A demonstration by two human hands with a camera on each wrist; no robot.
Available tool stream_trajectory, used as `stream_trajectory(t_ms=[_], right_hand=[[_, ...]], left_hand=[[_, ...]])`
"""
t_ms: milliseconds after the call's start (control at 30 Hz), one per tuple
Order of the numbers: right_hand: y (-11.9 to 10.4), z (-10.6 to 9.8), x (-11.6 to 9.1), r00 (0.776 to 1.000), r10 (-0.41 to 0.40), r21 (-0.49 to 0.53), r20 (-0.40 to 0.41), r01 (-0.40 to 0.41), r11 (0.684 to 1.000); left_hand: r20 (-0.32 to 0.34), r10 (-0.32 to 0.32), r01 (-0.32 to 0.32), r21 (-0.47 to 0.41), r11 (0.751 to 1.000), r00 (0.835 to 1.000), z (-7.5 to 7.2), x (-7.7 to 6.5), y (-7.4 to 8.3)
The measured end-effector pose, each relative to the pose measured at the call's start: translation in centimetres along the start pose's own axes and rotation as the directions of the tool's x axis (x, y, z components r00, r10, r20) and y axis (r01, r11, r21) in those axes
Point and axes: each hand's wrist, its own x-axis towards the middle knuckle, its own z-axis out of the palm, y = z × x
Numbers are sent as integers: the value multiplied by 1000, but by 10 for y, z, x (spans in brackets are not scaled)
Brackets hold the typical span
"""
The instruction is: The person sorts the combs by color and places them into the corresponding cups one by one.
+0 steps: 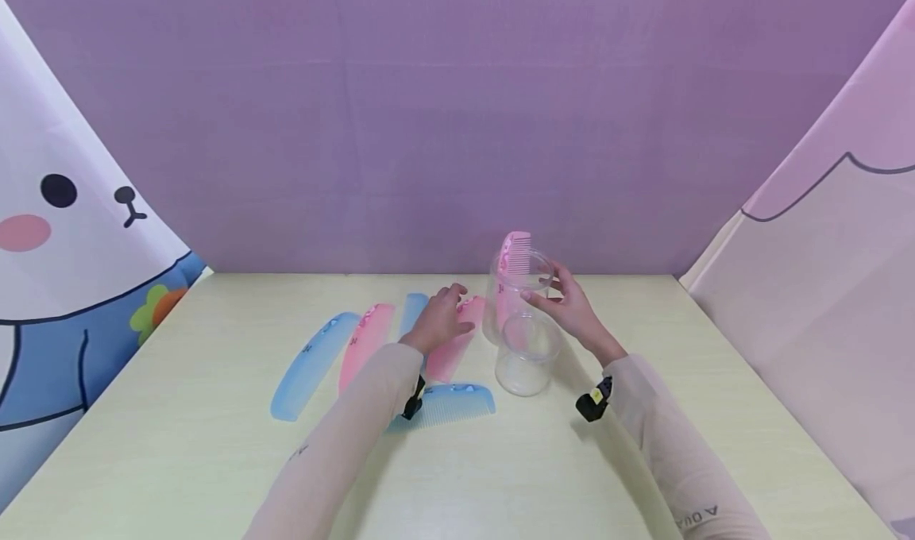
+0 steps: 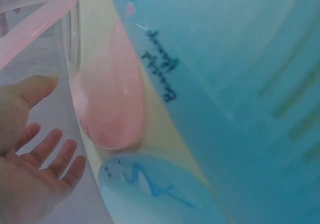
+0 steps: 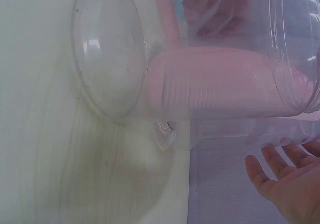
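Observation:
My left hand (image 1: 439, 318) hovers over the combs, fingers loosely extended and holding nothing, close to a pink comb (image 1: 452, 356) and a blue comb (image 1: 412, 311). A clear plastic jar (image 1: 546, 268) stands at the back with another pink comb (image 1: 516, 254) upright inside, its end poking above the rim. Beside that jar is my right hand (image 1: 572, 306), its thumb overlapping the side and its spread fingers (image 3: 262, 176) near the wall. In front stands a second clear jar (image 1: 525, 369), overlapping the first in the head view.
To the left on the pale table (image 1: 179, 397) lie a blue comb (image 1: 310, 369) and a pink comb (image 1: 366, 341). A blue comb (image 1: 461, 405) lies crosswise nearer the front, partly behind my left wrist. A purple cloth backdrop (image 1: 429, 143) rises behind the table.

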Motion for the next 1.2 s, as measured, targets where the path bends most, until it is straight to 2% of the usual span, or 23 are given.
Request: stream_trajectory(t_ms=[133, 333, 467, 700, 867, 1000, 1200], right_hand=[[13, -1, 6, 1000, 1, 3, -6, -1, 1000], [27, -1, 11, 1000, -17, -27, -22, 16, 999], [22, -1, 9, 1000, -7, -9, -16, 7, 1000], [-3, 0, -3, 1000, -5, -12, -6, 5, 1000], [-6, 0, -4, 1000, 10, -11, -3, -10, 1000], [2, -1, -1, 1000, 13, 7, 4, -13, 1000], [24, 0, 8, 1000, -11, -13, -13, 10, 1000]], left_hand=[[19, -9, 8, 27, 1000, 1000, 2, -1, -1], [48, -51, 51, 10, 999, 998, 5, -1, -2], [68, -56, 54, 30, 998, 996, 7, -2, -4], [70, -33, 30, 40, 999, 997, 8, -2, -6], [75, -49, 47, 34, 998, 996, 10, 1, -7], [78, -73, 72, 15, 997, 994, 12, 2, -8], [50, -68, 68, 8, 998, 996, 11, 1, -8]])
